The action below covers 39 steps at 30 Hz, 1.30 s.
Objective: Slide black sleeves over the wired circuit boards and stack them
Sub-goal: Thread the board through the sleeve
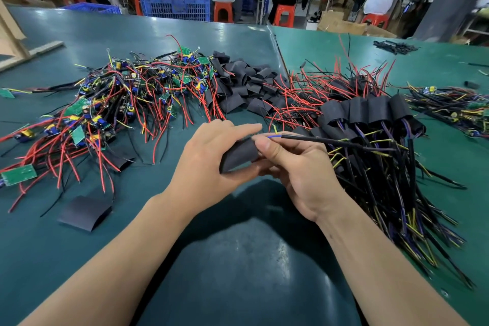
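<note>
Left fingers: the thumb and fingers of the left hand are curling round a black sleeve, thumb lying beneath it and forefinger stretching straight along its top
Right fingers: the right hand is pinching the sleeve's near end between thumb and forefinger, the other fingers folding under; a black cable with blue and yellow cores is running out past the thumb toward the right
Sleeve position: it is being held just above the green table, between both hands, tilting up to the right; whether a board is sitting inside cannot be told
Wrists and forearms: both bare forearms are reaching in from the bottom corners and meeting at the centre, palms turning toward each other
Left of the hands: a tangled heap of bare circuit boards with red, black and yellow wires is lying near the left hand; one flat loose sleeve is lying beside the left forearm
Behind the hands: a pile of empty sleeves is sitting at the table's middle
Right of the hands: a stack of sleeved boards is lying just beside the right hand, wires trailing forward
Background: people are sitting on orange stools by a blue crate
</note>
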Each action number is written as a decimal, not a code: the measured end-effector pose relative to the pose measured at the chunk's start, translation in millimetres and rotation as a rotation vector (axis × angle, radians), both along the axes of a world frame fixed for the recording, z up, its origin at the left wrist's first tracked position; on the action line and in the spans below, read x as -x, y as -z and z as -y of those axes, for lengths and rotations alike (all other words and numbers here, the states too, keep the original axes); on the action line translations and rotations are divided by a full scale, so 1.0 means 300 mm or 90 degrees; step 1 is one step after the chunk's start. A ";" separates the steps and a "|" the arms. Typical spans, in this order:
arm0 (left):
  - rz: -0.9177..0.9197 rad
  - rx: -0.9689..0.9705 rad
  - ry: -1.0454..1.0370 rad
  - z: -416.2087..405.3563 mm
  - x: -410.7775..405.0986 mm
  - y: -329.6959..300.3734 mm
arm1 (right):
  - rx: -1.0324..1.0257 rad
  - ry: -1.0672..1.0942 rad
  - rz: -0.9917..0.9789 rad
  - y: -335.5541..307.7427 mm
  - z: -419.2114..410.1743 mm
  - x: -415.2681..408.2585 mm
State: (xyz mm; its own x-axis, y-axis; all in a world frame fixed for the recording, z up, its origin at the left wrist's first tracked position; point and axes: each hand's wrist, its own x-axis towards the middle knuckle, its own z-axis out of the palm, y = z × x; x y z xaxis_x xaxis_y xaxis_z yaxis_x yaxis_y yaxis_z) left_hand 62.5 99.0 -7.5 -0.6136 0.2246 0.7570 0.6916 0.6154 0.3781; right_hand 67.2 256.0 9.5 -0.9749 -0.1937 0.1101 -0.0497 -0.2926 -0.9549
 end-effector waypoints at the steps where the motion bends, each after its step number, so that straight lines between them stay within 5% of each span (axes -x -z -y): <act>1: 0.005 0.002 -0.002 0.002 0.001 0.002 | -0.008 0.004 -0.010 -0.001 -0.001 -0.001; 17: 0.050 -0.072 0.001 0.014 -0.002 -0.004 | 0.058 0.113 0.034 -0.021 -0.005 0.011; 23: -0.009 -0.057 0.003 0.004 -0.002 -0.004 | 0.107 0.020 0.050 -0.024 -0.017 0.005; 39: 0.046 -0.034 -0.021 0.024 0.009 0.018 | -0.015 0.022 -0.045 -0.012 0.009 -0.006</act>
